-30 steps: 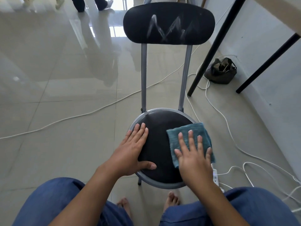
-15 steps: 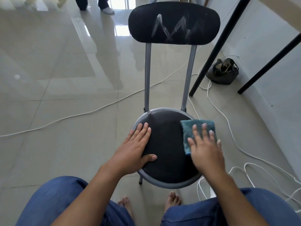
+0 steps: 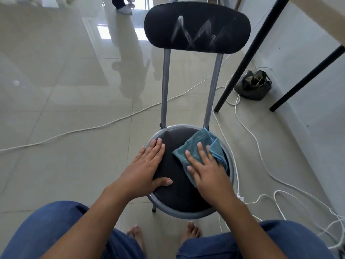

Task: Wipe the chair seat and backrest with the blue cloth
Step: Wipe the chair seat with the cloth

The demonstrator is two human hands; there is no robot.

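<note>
A: Cloth (image 3: 200,146) count and position?

B: One blue cloth, rumpled, on the right rear part of the seat (image 3: 179,195); its far corner touches the seat rim beside the right post.

A: Other items?

B: One chair, one round seat, one backrest (image 3: 197,28) bearing white zigzag smears, two hands, two bare feet below the seat.

A: Hand poses?

B: Right hand (image 3: 209,176) lies flat, palm down, fingers spread, pressing the cloth onto the seat; nothing is pinched or closed around. Left hand (image 3: 145,169) lies flat on the seat's left edge, fingers together, thumb out, holding nothing.
</note>
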